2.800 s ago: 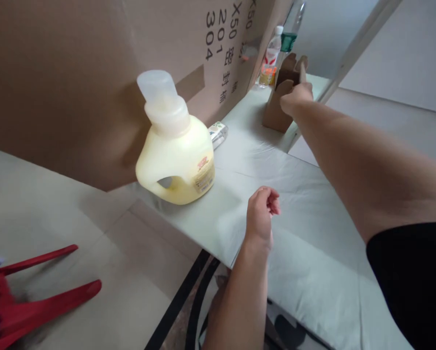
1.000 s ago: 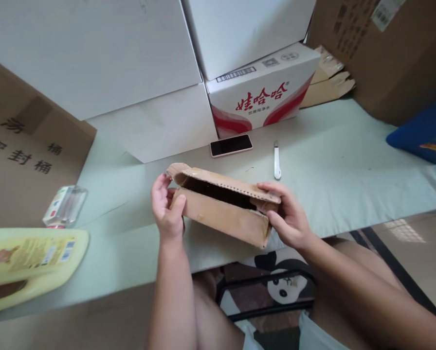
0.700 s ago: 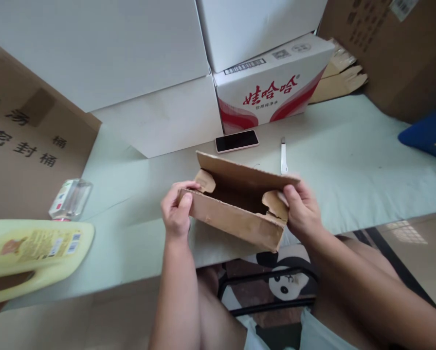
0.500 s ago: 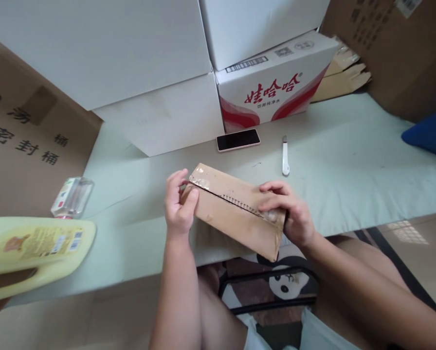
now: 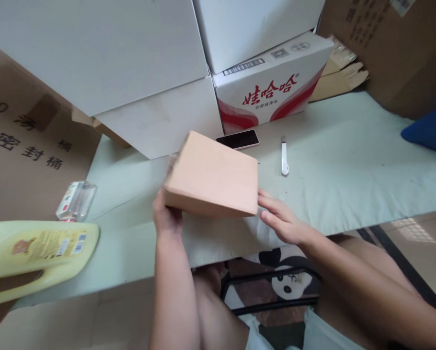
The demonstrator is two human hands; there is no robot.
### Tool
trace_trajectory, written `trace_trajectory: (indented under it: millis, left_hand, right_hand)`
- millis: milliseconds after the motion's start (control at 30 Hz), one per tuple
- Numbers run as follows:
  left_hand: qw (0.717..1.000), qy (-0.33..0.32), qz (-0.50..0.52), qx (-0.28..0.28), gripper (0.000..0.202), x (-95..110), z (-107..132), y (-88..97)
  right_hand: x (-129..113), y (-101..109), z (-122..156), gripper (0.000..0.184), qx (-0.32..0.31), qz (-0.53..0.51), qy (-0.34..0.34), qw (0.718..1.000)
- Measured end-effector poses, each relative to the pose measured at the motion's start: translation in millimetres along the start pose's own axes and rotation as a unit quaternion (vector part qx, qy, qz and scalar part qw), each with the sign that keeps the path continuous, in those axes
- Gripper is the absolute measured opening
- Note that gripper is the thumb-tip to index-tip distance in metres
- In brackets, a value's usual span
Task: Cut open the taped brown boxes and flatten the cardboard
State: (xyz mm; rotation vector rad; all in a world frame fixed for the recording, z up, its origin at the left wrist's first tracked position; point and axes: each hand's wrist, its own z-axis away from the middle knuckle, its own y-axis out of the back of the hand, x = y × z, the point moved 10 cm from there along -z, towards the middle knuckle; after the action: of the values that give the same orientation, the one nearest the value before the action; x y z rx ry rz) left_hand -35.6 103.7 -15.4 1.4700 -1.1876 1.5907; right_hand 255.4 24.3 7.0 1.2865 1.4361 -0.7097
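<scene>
Cardboard box [image 5: 212,175] tilts above the desk [image 5: 349,180] in the grip of the left hand [image 5: 167,219], right hand [image 5: 281,222] open and apparently just clear; a one-sided hold could let it slip.

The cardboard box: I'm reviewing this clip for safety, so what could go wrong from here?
1. Only the left hand grips the cardboard box, at one corner; the right hand lies open beside it, so the box may slip.
2. The phone lies just behind the box and could get knocked.
3. The white cutter lies near the right hand; whether its blade is out cannot be told.
</scene>
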Motion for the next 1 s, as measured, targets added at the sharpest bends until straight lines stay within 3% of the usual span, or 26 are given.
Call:
trace_trajectory:
  millis: [100, 167, 233, 300, 400, 533, 633, 700, 767, 867, 933, 1000]
  left_hand:
    - [0.984, 0.16, 0.023, -0.067, 0.06, -34.4, 19.3, -20.2]
    - [0.95, 0.268, -0.006, -0.16, 0.077, -57.3, 42.3, -38.1]
    - [0.91, 0.337, -0.039, -0.239, 0.079, -73.6, 64.5, -48.5]
    - [0.894, 0.359, -0.06, -0.261, 0.07, -81.2, 74.6, -49.1]
    - [0.913, 0.338, -0.022, -0.228, 0.057, -76.8, 70.6, -47.0]
    - [0.947, 0.271, 0.068, -0.159, 0.045, -54.2, 55.9, -43.6]
    - [0.957, 0.235, 0.095, -0.138, 0.041, -41.1, 49.5, -43.2]
    - [0.96, 0.221, 0.108, -0.13, 0.042, -36.8, 46.9, -43.3]
    - [0.964, 0.205, 0.118, -0.118, 0.042, -34.2, 44.0, -41.4]
    - [0.973, 0.17, 0.128, -0.093, 0.043, -28.5, 37.5, -36.0]
    - [0.977, 0.144, 0.139, -0.079, 0.046, -22.6, 32.9, -32.9]
    - [0.977, 0.126, 0.155, -0.077, 0.05, -15.9, 29.4, -32.3]
  right_hand:
    - [-17.4, 3.6, 1.9, 0.05, 0.022, 0.047, 0.06, 0.997]
    - [-22.8, 10.5, 2.9, 0.057, 0.049, 0.055, 0.085, 0.994]
    - [-22.3, 17.7, 3.5, 0.054, 0.072, 0.054, 0.094, 0.991]
    - [-14.9, 22.9, 4.2, 0.046, 0.09, 0.05, 0.079, 0.992]
    - [-2.2, 23.6, 6.9, 0.038, 0.104, 0.036, 0.045, 0.993]
    - [-3.4, 13.6, 6.9, 0.035, 0.068, 0.011, 0.04, 0.997]
    - [-4.1, 27.2, 1.4, 0.03, 0.088, 0.095, 0.028, 0.991]
    - [7.1, 52.0, -2.0, 0.031, 0.144, 0.219, -0.022, 0.965]
    - [28.6, 78.8, -2.1, 0.038, 0.181, 0.356, -0.115, 0.909]
    - [63.3, 101.6, 1.0, 0.047, 0.148, 0.488, -0.242, 0.825]
    - [74.5, 105.1, 1.1, 0.041, 0.115, 0.523, -0.272, 0.799]
    - [78.0, 106.1, 0.9, 0.033, 0.103, 0.52, -0.29, 0.797]
